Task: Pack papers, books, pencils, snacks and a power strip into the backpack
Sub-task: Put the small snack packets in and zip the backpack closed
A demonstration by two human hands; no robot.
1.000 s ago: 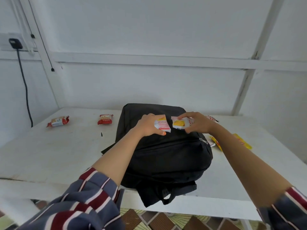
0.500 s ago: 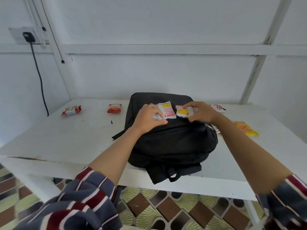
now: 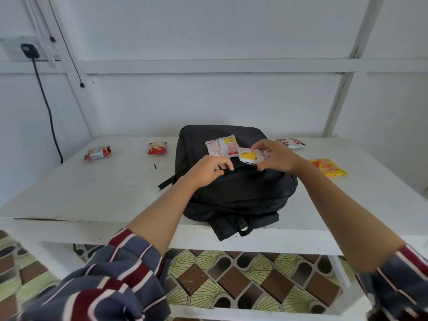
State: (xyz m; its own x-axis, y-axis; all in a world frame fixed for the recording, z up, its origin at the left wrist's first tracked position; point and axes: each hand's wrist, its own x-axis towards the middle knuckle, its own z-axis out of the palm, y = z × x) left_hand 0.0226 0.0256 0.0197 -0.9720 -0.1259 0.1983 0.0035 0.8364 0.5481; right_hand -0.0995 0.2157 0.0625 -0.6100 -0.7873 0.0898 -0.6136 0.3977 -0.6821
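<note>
A black backpack [image 3: 234, 181] is laid flat near the front edge of a white table [image 3: 104, 193], its straps and handle hanging over that edge at about six o'clock. On the upper panel of the pack, towards twelve o'clock, a white-and-red snack packet [image 3: 221, 145] is seen lying loose, touched by neither hand. A smaller yellow-and-white snack packet [image 3: 251, 156] is pinched between the fingers and thumb of the right hand [image 3: 275, 156], just beside and partly over the first packet. The left hand [image 3: 208, 169] is curled over the pack's zipper line with fingertips pressed together; whether a zipper pull is caught in them cannot be told. More snacks are scattered on the table: two red packets at ten and eleven o'clock [image 3: 97, 152] [image 3: 157, 148], one behind the right hand at one o'clock [image 3: 290, 142], and a flat yellow packet [image 3: 328, 167] at three o'clock. No opening in the pack is visible, so it is judged that the zipper must be drawn first; if the panel is lifted or tugged while the loose packet rests on it, that packet could be slid off onto the table or floor. The overhanging straps could also be snagged by a sleeve, and the pack dragged towards the edge.
</note>
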